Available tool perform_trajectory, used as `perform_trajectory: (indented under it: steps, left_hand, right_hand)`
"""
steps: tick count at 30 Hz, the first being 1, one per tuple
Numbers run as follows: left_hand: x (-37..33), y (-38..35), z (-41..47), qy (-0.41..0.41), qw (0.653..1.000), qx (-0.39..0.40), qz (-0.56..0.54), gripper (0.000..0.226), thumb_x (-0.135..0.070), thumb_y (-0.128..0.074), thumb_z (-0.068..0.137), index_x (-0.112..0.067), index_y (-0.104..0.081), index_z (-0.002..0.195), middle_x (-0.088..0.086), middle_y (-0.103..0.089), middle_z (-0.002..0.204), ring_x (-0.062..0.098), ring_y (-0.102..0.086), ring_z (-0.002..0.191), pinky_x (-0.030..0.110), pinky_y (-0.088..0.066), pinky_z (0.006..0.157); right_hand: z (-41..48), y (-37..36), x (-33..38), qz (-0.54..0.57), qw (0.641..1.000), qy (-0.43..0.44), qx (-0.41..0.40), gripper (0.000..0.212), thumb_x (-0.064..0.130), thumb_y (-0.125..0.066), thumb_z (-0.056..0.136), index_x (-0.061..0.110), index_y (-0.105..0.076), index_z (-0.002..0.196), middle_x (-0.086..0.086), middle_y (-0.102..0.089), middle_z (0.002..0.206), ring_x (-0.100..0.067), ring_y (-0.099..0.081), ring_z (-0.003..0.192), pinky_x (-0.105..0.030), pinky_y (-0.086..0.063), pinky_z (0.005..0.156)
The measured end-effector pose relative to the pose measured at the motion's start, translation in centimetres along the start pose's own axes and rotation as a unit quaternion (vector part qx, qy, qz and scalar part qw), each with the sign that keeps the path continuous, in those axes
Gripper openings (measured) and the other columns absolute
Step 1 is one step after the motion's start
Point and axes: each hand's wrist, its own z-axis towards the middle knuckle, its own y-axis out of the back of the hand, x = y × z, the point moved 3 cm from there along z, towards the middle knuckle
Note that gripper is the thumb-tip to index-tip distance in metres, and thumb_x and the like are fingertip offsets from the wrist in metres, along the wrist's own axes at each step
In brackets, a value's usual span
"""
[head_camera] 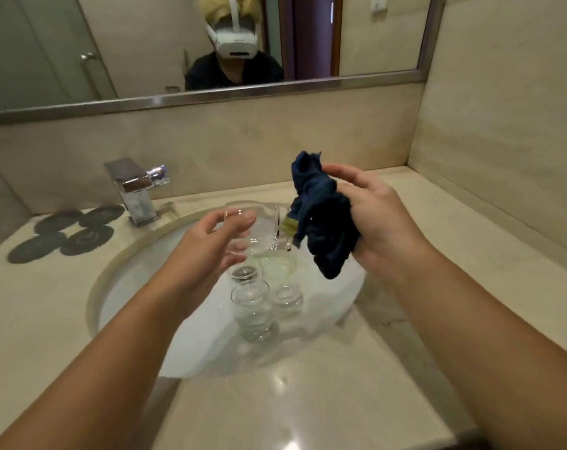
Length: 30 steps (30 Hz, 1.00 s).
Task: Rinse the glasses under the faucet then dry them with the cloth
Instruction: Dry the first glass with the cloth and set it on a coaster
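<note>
Mirror: I see one mirror [145, 43] with a metal frame along the back wall; it reflects a person wearing a white headset [235, 40].
Desk: one beige stone desk [308, 410], set into a corner.
Sink: one round white sink [139, 287] sunk into the desk.
Left hand: my left hand [207, 245] is over the sink, fingers loosely curved around one held glass [243, 235], thumb on the near side.
Right hand: my right hand [383, 222] is closed tight on the cloth, above the right side of the sink.
Cloth: one dark blue cloth [324, 222], bunched up, with ends sticking out above and below the fist, just beside the held glass.
Faucet: one chrome faucet [136, 190] on the back left rim; I see no water running.
Coasters: at least four dark round coasters [87, 240], overlapping, on the desk left of the faucet.
Glasses: about four clear glasses [251, 308] standing together inside the sink; they overlap, so I cannot give an exact count.
Writing: marks on the coasters and headset are too blurred to read.
</note>
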Motion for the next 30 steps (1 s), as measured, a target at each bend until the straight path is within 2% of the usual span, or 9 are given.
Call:
perform_trajectory:
  steps: [3, 5, 7, 9, 16, 20, 23, 27, 30]
  left_hand:
    - [0.2, 0.2, 0.2, 0.003, 0.998, -0.026, -0.057, 0.055, -0.044, -0.078, 0.071, -0.02, -0.072, 0.12, 0.006, -0.065, 0.109, 0.018, -0.061, 0.091, 0.032, -0.056, 0.089]
    - [0.8, 0.5, 0.5, 0.007, 0.996, -0.039, -0.075, 0.059, -0.046, -0.086, 0.069, -0.022, -0.072, 0.122, 0.003, -0.069, 0.11, 0.018, -0.064, 0.095, 0.029, -0.059, 0.085]
    - [1.5, 0.9, 1.0, 0.009, 0.997, -0.042, -0.067, 0.066, -0.048, -0.097, 0.069, -0.025, -0.073, 0.126, 0.0, -0.073, 0.108, 0.016, -0.068, 0.094, 0.029, -0.057, 0.082]
    - [1.9, 0.9, 1.3, 0.011, 0.997, -0.044, -0.066, 0.063, -0.052, -0.089, 0.069, -0.027, -0.074, 0.125, -0.003, -0.075, 0.106, 0.016, -0.07, 0.093, 0.028, -0.056, 0.082]
    - [2.5, 0.8, 1.0, 0.01, 0.996, -0.031, -0.083, 0.057, -0.053, -0.091, 0.062, -0.037, -0.08, 0.116, 0.001, -0.079, 0.109, 0.016, -0.075, 0.098, 0.034, -0.059, 0.09]
    - [2.3, 0.9, 0.6, 0.002, 0.997, -0.001, -0.072, 0.053, -0.054, -0.089, 0.064, -0.041, -0.08, 0.114, 0.005, -0.076, 0.115, 0.018, -0.075, 0.1, 0.034, -0.058, 0.09]
    - [2.0, 0.8, 0.4, -0.017, 0.999, 0.016, -0.04, 0.054, -0.056, -0.086, 0.062, -0.046, -0.078, 0.115, 0.001, -0.078, 0.119, 0.019, -0.076, 0.104, 0.035, -0.056, 0.095]
    - [1.5, 0.2, 0.1, -0.048, 0.998, 0.036, -0.014, 0.054, -0.056, -0.084, 0.063, -0.049, -0.076, 0.116, -0.003, -0.078, 0.118, 0.016, -0.075, 0.107, 0.031, -0.055, 0.096]
    - [1.6, 0.0, 0.1, -0.054, 0.998, 0.018, -0.015, 0.053, -0.057, -0.083, 0.063, -0.048, -0.077, 0.115, -0.004, -0.078, 0.118, 0.016, -0.074, 0.107, 0.036, -0.053, 0.098]
  right_hand:
    - [2.2, -1.8, -2.9, 0.05, 0.998, -0.022, -0.015, 0.021, 0.003, -0.06, 0.102, 0.012, -0.075, 0.114, -0.01, -0.08, 0.096, -0.025, -0.075, 0.085, -0.034, -0.063, 0.072]
    - [2.9, -2.6, -4.7, 0.01, 1.0, -0.007, 0.005, 0.021, 0.016, -0.06, 0.106, 0.015, -0.077, 0.119, -0.006, -0.079, 0.1, -0.024, -0.073, 0.088, -0.037, -0.06, 0.072]
    - [3.1, -3.3, -5.9, -0.035, 0.999, 0.01, 0.027, 0.022, 0.032, -0.062, 0.106, 0.025, -0.078, 0.119, 0.002, -0.078, 0.1, -0.025, -0.071, 0.09, -0.05, -0.062, 0.08]
    - [3.3, -3.7, -6.6, -0.067, 0.997, 0.024, 0.038, 0.023, 0.045, -0.06, 0.104, 0.039, -0.078, 0.117, 0.015, -0.077, 0.095, -0.024, -0.07, 0.092, -0.056, -0.058, 0.093]
    - [2.9, -3.8, -5.8, -0.159, 0.977, 0.128, 0.053, 0.033, 0.029, -0.044, 0.114, 0.038, -0.068, 0.135, 0.029, -0.075, 0.11, 0.009, -0.066, 0.088, -0.014, -0.049, 0.085]
    - [3.2, -3.6, -5.8, -0.151, 0.981, 0.108, 0.064, 0.032, 0.035, -0.047, 0.112, 0.036, -0.072, 0.131, 0.017, -0.075, 0.127, -0.008, -0.067, 0.124, -0.048, -0.05, 0.112]
    - [3.6, -3.2, -6.1, -0.129, 0.987, 0.07, 0.066, 0.032, 0.042, -0.048, 0.108, 0.037, -0.076, 0.122, 0.007, -0.078, 0.122, -0.021, -0.072, 0.117, -0.056, -0.054, 0.105]
    - [3.7, -2.8, -6.0, -0.066, 0.996, -0.007, 0.059, 0.036, 0.034, -0.044, 0.113, 0.024, -0.078, 0.114, -0.012, -0.08, 0.096, -0.024, -0.073, 0.075, -0.037, -0.057, 0.063]
    - [3.5, -3.0, -6.1, -0.097, 0.994, 0.013, 0.048, 0.037, 0.036, -0.041, 0.114, 0.03, -0.078, 0.112, -0.011, -0.08, 0.091, -0.025, -0.068, 0.066, -0.042, -0.057, 0.064]
